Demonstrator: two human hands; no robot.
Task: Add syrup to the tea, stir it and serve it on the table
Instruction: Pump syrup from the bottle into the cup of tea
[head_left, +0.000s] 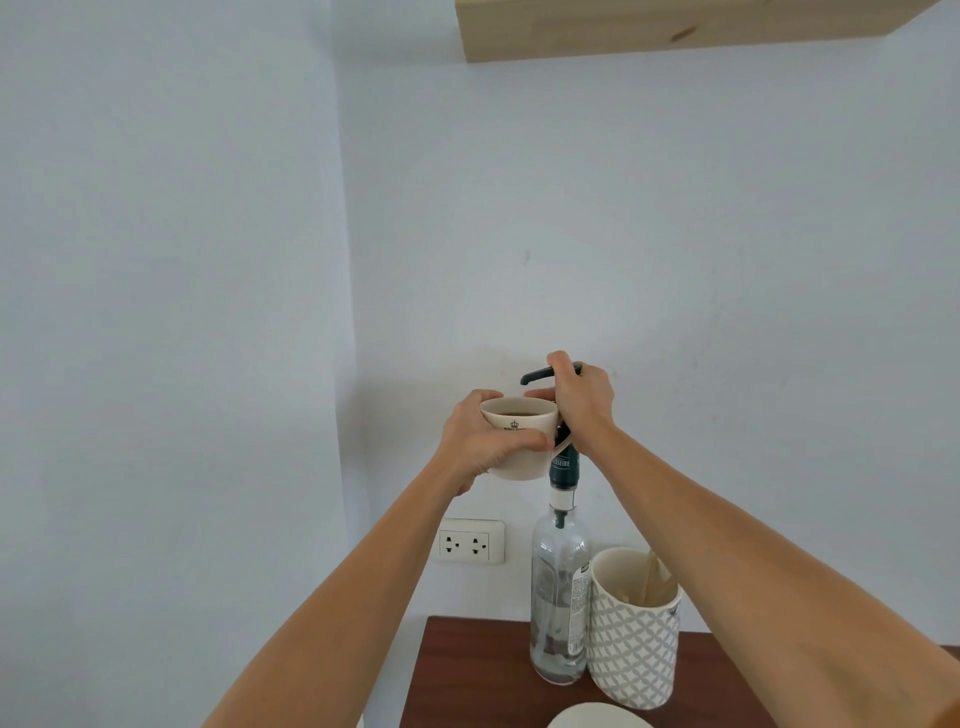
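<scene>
**Tea cup (519, 441) under the syrup pump**

Syrup step in hand. My left hand (485, 441) wraps the cup, fingers closed round its wall, lifted beneath the black spout (535, 375). My right hand (582, 397) curls shut over the pump head of the syrup bottle (558, 592). Next, I judge: press down, cup steady.

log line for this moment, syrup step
step: add syrup | left hand: holds tea cup under spout | right hand: on syrup bottle pump | stir, serve: pending
</scene>
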